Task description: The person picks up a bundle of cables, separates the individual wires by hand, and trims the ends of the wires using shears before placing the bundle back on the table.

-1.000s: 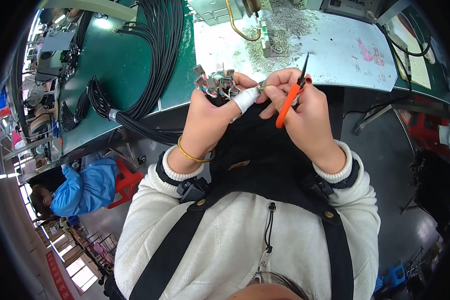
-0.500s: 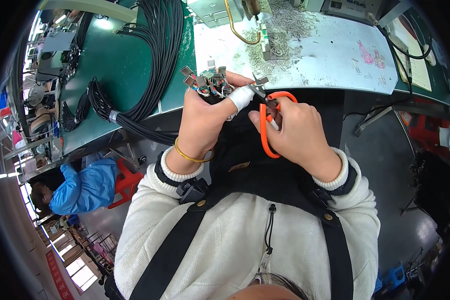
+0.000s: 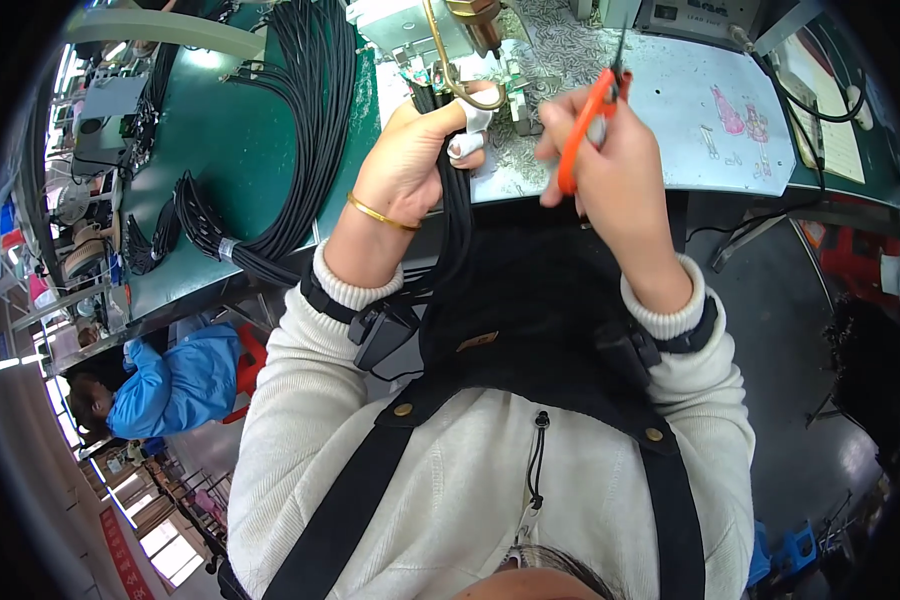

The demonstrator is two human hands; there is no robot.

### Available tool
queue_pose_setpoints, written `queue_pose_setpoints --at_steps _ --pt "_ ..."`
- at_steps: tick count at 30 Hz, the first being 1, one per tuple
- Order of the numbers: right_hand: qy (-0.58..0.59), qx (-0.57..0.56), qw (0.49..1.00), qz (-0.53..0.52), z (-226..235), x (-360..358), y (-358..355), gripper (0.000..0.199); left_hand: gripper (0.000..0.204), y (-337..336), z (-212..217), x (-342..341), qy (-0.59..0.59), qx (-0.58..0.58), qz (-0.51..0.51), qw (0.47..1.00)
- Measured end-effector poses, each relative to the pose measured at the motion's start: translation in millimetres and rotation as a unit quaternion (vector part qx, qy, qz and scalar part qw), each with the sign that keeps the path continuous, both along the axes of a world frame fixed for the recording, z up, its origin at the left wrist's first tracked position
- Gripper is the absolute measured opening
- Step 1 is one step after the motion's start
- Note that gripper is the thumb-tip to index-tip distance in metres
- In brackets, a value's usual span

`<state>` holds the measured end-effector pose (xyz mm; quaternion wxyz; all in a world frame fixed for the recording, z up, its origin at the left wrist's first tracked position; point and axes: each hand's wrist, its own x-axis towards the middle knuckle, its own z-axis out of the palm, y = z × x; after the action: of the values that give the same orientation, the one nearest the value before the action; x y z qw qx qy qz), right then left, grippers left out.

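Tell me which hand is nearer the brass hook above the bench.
Left. The left hand grips the black cables right beside the brass hook; the right hand, holding orange scissors, is farther right.

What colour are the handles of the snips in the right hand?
Orange. The snips are held in the right hand, showing best in the head view.

Landmark: brass hook (image 3: 448,62) on the counter (image 3: 240,150). Left of it, bare green surface, then black cable bundles (image 3: 305,130) block passage. Right of it, small metal parts (image 3: 550,40) litter the pale mat (image 3: 710,130); farther right the mat is open. Both hands (image 3: 420,160) crowd just below it.
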<state>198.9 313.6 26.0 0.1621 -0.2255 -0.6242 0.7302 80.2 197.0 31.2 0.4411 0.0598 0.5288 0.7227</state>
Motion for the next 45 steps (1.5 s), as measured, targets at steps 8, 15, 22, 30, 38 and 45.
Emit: queue_pose_setpoints --at_steps 8,15,22,30,38,45 --pt "0.0 -0.019 0.996 0.084 -8.6 -33.8 22.9 0.02 0.016 3.6 1.8 -11.2 -0.007 -0.015 -0.024 1.0" --pt "0.006 -0.074 0.996 0.057 -4.1 -32.4 18.8 0.016 0.014 1.7 3.7 -12.3 -0.007 -0.006 -0.047 0.999" --pt "0.024 -0.088 0.994 0.062 -5.4 -31.6 19.1 0.015 0.018 4.6 6.9 0.9 0.097 -0.066 0.02 0.993" --pt "0.01 -0.076 0.995 0.058 -2.6 -31.4 17.5 0.016 0.021 3.4 8.2 -0.9 0.101 -0.075 0.001 0.992" --pt "0.047 -0.085 0.991 0.094 2.7 -7.1 13.2 0.016 0.014 -16.1 17.4 13.6 0.03 0.006 -0.052 0.998" --pt "0.104 0.289 0.952 -0.007 10.6 17.8 -12.8 0.008 0.013 -37.7 19.1 55.5 0.246 -0.088 -0.004 0.965"
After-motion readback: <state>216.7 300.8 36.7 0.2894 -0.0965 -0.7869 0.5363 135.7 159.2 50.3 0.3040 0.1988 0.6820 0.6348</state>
